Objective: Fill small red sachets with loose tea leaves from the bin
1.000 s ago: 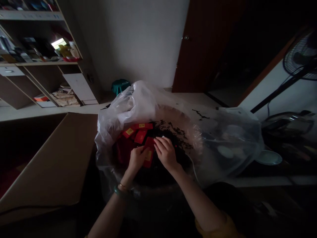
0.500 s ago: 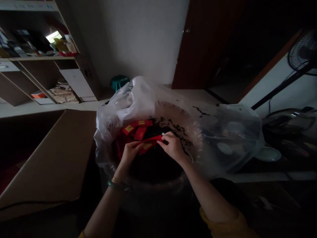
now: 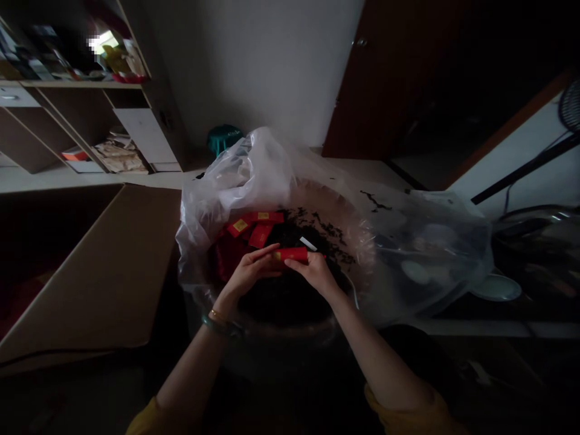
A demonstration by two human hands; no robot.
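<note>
Between my hands is a small red packet [image 3: 294, 254] with a yellow mark, held level over the dark loose leaves [image 3: 281, 305] in a round tub lined with clear plastic [image 3: 267, 163]. My left hand [image 3: 249, 272] holds its left end, the fingers reaching along it. My right hand [image 3: 315, 269] grips the right end, thumb in front. Several more red packets [image 3: 260, 235] with yellow labels lie on the leaves at the tub's left. A white strip [image 3: 308, 243] shows just beyond my right hand; its kind is unclear.
An opened cardboard box [image 3: 104, 260] stands left of the tub. Behind are a shelf unit [image 3: 145, 136] and a green stool [image 3: 224, 139]. The plastic sheet spreads right toward a pale dish [image 3: 496, 287]. A fan [image 3: 570, 106] stands at far right.
The red packet has turned from tilted to nearly level, and my hands have shifted along it. The white strip now shows more fully beyond my right hand. The view has shifted slightly.
</note>
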